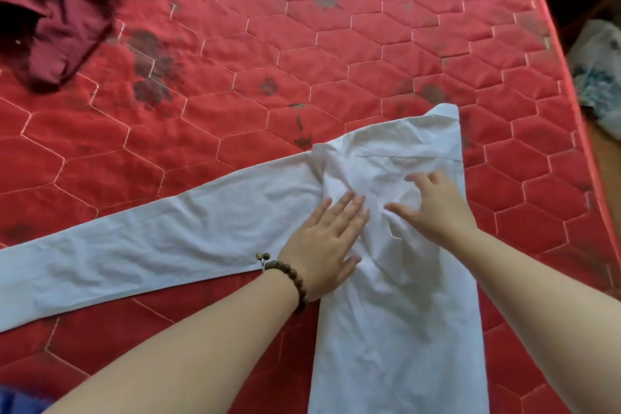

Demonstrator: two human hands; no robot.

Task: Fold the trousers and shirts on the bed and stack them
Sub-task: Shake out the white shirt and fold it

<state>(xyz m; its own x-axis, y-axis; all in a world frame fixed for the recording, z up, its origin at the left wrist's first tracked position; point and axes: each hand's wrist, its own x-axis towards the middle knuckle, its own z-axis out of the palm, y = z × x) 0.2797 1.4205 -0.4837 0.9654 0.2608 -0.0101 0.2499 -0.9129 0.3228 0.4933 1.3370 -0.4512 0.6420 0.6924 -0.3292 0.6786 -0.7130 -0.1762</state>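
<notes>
White trousers [396,312] lie spread on the red quilted bed [235,94]. One leg runs left toward the frame's edge, the other runs down toward me, and the waist end points to the upper right. My left hand [322,239], with a wooden bead bracelet on the wrist, lies flat on the cloth where the two legs meet. My right hand [433,205] presses flat just to its right, fingers spread. Neither hand grips the fabric. A crumpled maroon garment [60,0] lies at the far left corner.
The bed's right edge [578,104] runs down the right side, with bags or cloth [601,77] on the floor beyond. Dark stains mark the mattress cover near the middle. A bit of blue fabric [16,402] shows at the bottom left corner.
</notes>
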